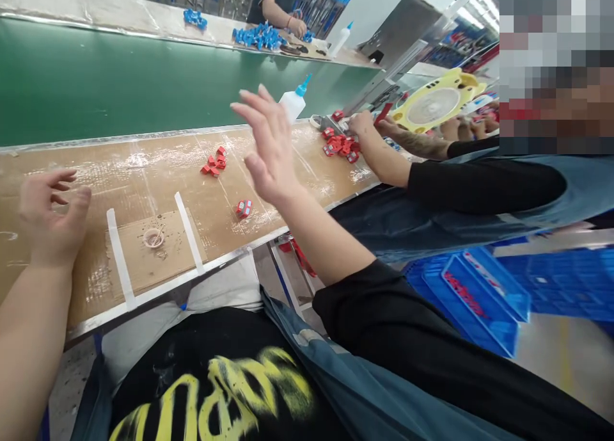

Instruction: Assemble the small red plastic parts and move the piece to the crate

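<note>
I see my right hand (268, 148) raised, fingers spread and empty, my left hand (50, 214) loosely curled on nothing, above the pair of small red parts (244, 208) near the desk's (158, 172) front edge; they look light and rigid, best pinched by their sides.

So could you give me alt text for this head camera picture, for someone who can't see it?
The person's right hand is raised open above a cardboard-covered bench, and the left hand hovers half-curled and empty. Small red parts and a glue bottle lie on it; a co-worker's hand touches more alongside.
</note>
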`<state>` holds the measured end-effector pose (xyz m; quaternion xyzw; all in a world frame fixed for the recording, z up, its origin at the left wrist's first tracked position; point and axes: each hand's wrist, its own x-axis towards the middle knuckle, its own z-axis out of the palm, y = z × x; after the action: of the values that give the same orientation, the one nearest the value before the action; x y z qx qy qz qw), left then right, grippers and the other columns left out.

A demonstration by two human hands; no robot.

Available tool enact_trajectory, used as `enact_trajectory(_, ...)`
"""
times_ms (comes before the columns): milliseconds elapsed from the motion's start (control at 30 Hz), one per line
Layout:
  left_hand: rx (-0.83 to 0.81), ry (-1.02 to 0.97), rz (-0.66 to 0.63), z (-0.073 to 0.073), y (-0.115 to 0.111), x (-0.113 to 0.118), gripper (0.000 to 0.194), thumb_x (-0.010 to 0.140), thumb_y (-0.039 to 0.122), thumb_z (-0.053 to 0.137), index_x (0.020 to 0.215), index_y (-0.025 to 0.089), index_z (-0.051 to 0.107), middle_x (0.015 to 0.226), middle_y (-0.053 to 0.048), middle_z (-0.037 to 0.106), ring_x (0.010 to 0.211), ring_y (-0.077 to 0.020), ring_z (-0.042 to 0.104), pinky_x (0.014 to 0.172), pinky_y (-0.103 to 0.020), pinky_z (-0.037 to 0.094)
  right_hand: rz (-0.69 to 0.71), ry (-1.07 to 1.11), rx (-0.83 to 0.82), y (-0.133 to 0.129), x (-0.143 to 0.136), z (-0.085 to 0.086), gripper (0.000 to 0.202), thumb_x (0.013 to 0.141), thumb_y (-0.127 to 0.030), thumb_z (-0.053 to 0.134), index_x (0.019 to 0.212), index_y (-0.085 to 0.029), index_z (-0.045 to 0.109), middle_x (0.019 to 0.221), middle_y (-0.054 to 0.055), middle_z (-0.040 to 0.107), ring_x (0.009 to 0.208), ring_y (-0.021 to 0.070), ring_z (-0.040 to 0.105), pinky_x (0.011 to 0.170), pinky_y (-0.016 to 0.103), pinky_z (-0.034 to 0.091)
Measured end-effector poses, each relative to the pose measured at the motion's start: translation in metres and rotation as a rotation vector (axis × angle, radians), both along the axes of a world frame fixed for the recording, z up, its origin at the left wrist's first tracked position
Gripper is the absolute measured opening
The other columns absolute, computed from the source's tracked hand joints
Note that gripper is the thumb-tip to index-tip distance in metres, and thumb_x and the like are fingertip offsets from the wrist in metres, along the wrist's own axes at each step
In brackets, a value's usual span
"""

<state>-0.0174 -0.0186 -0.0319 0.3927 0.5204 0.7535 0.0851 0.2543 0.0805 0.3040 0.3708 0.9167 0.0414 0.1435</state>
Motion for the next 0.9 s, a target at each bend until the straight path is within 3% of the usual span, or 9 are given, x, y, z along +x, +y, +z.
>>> enact_trajectory(233,0.062,-0.002,0.002,0.016,-0.011,0.001,0.058,0.085,0.038,0.073,0.128,0.000,0.071,0.111,-0.020,0.066,0.093,-0.0199,0.059,0.076,-0.026,0.041,-0.024,0.034,-0.057,-0.003,0.012,-0.034,0.080,0.106,-0.073,0.033,0.161,-0.016,0.045,0.159,0.019,0.042,0.154,0.0349,0.029,0.126,0.055,0.021)
enact_trajectory(367,0.040,-0.057,-0.034,0.017,-0.014,0.001,0.050,0.090,0.035,0.073,0.128,0.002,0.072,0.112,-0.017,0.067,0.094,-0.0172,0.057,0.079,-0.025,0.042,0.104,0.219,0.006,-0.006,0.010,-0.021,0.067,0.111,-0.061,0.035,0.157,-0.014,0.046,0.156,0.013,0.048,0.150,0.0261,0.038,0.124,0.043,0.023)
enact_trajectory(467,0.008,-0.108,-0.030,0.013,-0.013,0.001,0.044,0.092,0.033,0.072,0.126,0.005,0.073,0.111,-0.015,0.067,0.094,-0.0157,0.059,0.078,-0.023,0.043,0.038,0.010,0.140,-0.019,0.026,-0.005,0.071,0.101,-0.068,0.055,0.147,-0.014,0.058,0.137,0.013,0.056,0.129,0.0296,0.054,0.108,0.043,0.039)
enact_trajectory(533,-0.021,-0.151,-0.042,0.010,-0.011,0.001,0.040,0.092,0.032,0.072,0.124,0.009,0.075,0.110,-0.011,0.068,0.094,-0.0149,0.061,0.077,-0.021,0.045,-0.021,-0.169,0.059,-0.029,0.044,0.000,0.073,0.098,-0.070,0.057,0.147,-0.016,0.059,0.134,0.013,0.054,0.114,0.0273,0.060,0.100,0.041,0.045)
enact_trajectory(600,-0.047,-0.170,-0.065,0.006,-0.008,0.002,0.038,0.092,0.034,0.072,0.122,0.011,0.076,0.110,-0.009,0.069,0.091,-0.0133,0.061,0.076,-0.020,0.045,-0.066,-0.153,-0.088,-0.036,0.063,-0.003,0.060,0.106,-0.059,0.052,0.143,-0.013,0.059,0.127,0.012,0.056,0.112,0.0218,0.059,0.102,0.036,0.044)
enact_trajectory(700,-0.064,-0.184,-0.099,-0.001,-0.004,0.002,0.037,0.092,0.037,0.072,0.120,0.014,0.077,0.110,-0.008,0.069,0.084,-0.0106,0.060,0.074,-0.018,0.046,-0.398,0.357,-0.275,-0.047,0.078,-0.020,0.060,0.109,-0.055,0.051,0.147,-0.008,0.054,0.123,0.011,0.059,0.108,0.0138,0.058,0.100,0.028,0.043)
enact_trajectory(767,-0.104,-0.192,-0.113,-0.003,-0.004,0.002,0.038,0.092,0.043,0.071,0.118,0.017,0.077,0.112,-0.006,0.070,0.091,-0.0125,0.063,0.077,-0.018,0.049,-0.647,0.870,-0.657,-0.055,0.076,-0.033,0.066,0.106,-0.057,0.057,0.145,-0.004,0.052,0.109,0.012,0.058,0.091,0.0130,0.058,0.079,0.026,0.044)
enact_trajectory(867,-0.179,-0.273,-0.119,-0.001,-0.008,0.000,0.044,0.088,0.054,0.070,0.113,0.019,0.080,0.104,-0.006,0.073,0.077,-0.0141,0.063,0.066,-0.022,0.046,-0.750,1.230,-1.049,-0.061,0.060,-0.040,0.053,0.109,-0.051,0.047,0.138,-0.007,0.047,0.102,0.011,0.059,0.073,0.0138,0.054,0.065,0.026,0.037)
enact_trajectory(900,-0.334,-0.221,-0.169,0.000,-0.010,0.000,0.038,0.097,0.049,0.062,0.122,0.024,0.076,0.114,-0.001,0.072,0.091,-0.0109,0.064,0.083,-0.019,0.048,-0.838,1.318,-1.042,-0.059,0.055,-0.037,0.050,0.113,-0.050,0.036,0.136,-0.007,0.048,0.099,0.010,0.059,0.067,0.0133,0.050,0.061,0.026,0.035)
